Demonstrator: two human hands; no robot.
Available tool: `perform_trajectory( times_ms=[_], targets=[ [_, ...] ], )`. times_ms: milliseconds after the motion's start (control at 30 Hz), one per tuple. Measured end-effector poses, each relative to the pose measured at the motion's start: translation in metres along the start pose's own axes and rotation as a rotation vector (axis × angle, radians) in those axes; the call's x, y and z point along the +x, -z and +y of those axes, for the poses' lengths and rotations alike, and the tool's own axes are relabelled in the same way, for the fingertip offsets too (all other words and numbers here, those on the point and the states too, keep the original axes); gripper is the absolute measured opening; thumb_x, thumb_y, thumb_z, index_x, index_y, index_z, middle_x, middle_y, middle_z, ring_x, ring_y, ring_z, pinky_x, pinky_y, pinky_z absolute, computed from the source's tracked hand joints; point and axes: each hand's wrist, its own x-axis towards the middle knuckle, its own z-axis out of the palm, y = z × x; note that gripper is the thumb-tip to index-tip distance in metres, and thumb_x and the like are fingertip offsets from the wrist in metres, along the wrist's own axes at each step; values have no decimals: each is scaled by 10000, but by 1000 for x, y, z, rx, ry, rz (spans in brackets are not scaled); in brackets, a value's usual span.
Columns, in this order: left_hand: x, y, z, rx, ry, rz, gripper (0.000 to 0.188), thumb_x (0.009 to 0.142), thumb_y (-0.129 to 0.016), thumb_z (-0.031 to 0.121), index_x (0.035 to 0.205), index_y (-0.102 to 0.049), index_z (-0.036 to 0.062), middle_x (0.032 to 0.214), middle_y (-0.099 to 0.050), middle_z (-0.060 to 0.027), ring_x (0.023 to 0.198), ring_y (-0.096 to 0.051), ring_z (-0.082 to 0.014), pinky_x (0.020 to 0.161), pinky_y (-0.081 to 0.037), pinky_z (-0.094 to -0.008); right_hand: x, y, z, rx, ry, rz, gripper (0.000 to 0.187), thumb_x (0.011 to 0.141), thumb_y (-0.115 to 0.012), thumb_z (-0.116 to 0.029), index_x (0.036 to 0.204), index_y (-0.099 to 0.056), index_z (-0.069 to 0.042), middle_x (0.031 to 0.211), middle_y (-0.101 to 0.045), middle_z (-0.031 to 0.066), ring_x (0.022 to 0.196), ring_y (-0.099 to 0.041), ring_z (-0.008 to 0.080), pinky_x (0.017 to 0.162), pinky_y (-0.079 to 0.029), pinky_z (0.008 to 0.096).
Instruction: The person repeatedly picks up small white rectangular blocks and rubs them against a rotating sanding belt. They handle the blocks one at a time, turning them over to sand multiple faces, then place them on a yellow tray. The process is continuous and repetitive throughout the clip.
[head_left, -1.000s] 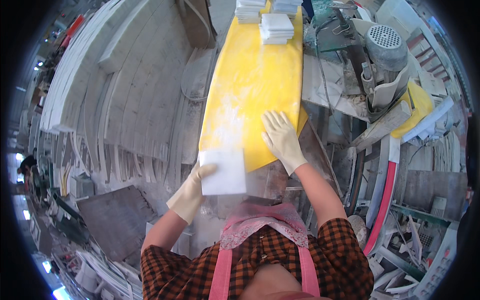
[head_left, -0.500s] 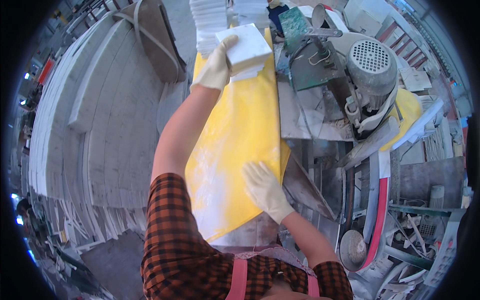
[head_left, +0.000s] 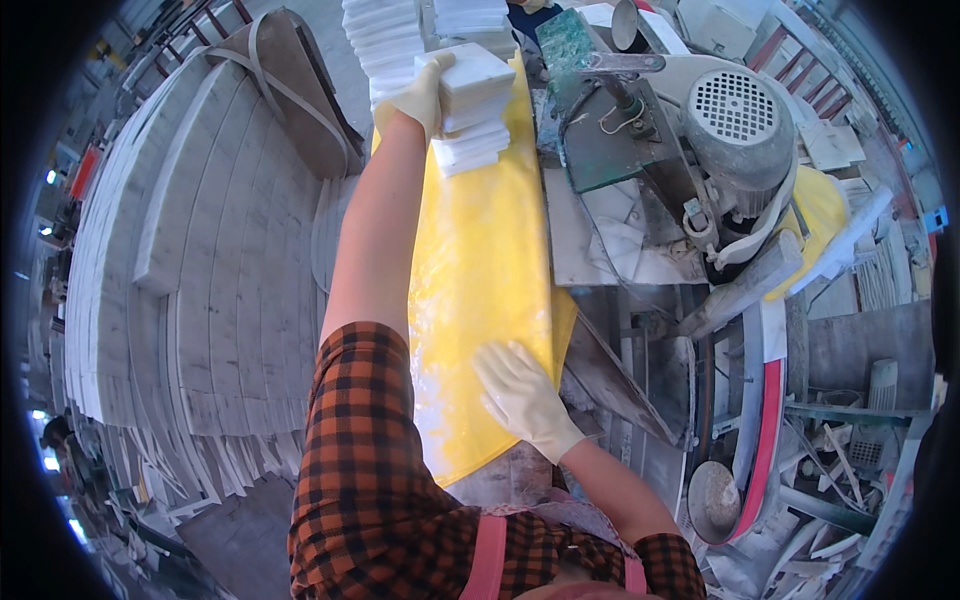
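Note:
At the far end of the yellow sheet (head_left: 480, 260), my gloved left hand (head_left: 420, 100) grips the left edge of several white square tiles (head_left: 470, 72). They sit on top of a short stack of similar white tiles (head_left: 472, 148). My left arm is stretched out long. Nearer to me, my gloved right hand (head_left: 527, 400) lies flat on the sheet with its fingers stretched and nothing in it. White wet-looking smears mark the sheet's surface.
Taller stacks of white tiles (head_left: 385, 45) stand behind. Long grey-white stone slabs (head_left: 230, 270) lean on the left. To the right is a machine with a round-grilled motor (head_left: 738, 125), a green plate (head_left: 572, 48) and a red-edged curved strip (head_left: 765, 440).
My left hand has carried the tiles away from me and down onto the short stack, where they now rest. My right hand stays flat on the sheet, hardly shifted.

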Motion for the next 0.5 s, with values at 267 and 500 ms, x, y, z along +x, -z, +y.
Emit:
perform_trajectory(
  times_ms=[267, 500],
  targets=[
    [-7, 21, 13, 1081, -544, 160, 710, 920, -498, 637, 1328, -607, 66, 1120, -687, -161, 974, -666, -283, 695, -565, -395, 0, 3, -6, -38, -3, 13, 491, 880, -696, -175, 1302, -584, 48, 1387, -581, 189, 1321, -526, 328, 1163, -372, 489],
    [-14, 22, -21, 632, -618, -33, 814, 938, -433, 714, 1257, -616, -13, 917, -669, -173, 883, -637, -286, 685, -533, -416, -7, -7, -1, 3, 75, 65, 499, 837, -707, -162, 1277, -600, 47, 1328, -613, 181, 1280, -551, 348, 1141, -391, 487]
  ],
)
